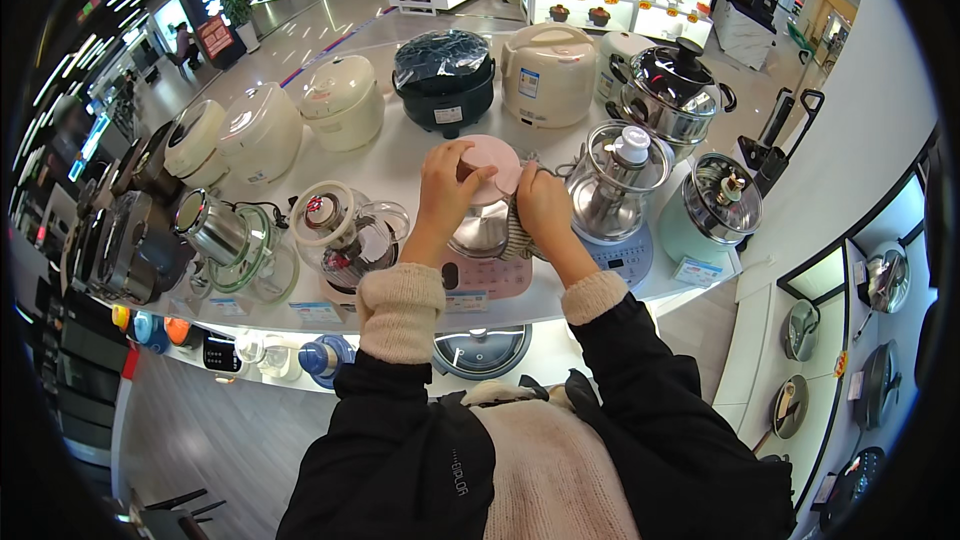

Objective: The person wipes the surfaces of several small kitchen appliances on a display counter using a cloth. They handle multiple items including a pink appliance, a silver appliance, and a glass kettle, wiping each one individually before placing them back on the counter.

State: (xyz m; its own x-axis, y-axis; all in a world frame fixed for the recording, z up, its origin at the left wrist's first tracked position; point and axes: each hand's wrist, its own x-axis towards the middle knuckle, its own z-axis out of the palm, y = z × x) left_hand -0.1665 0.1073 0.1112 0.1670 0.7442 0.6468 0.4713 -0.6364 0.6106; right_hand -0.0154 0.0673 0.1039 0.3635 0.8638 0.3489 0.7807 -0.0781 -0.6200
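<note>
My left hand [442,191] grips a round pink lid [491,157] by its edge, tilting its top toward me. At the lid's right side, my right hand [544,199] holds a grey striped cloth [519,232], which hangs down beside a shiny metal part [480,229]. Below these sits a pink appliance base [502,279] with a dark display and touch buttons. To the right stands a glass kettle [616,184] with a metal inner strainer on a blue base [622,259]. Left of my hands is another glass kettle [360,240].
Several rice cookers, one a cream cooker [550,79], line the back of the white display counter [405,157]. A stacked steel steamer [671,94] and a mint-green pot [709,206] stand at the right. Price cards [466,302] edge the front. Pans [791,405] hang on the right wall.
</note>
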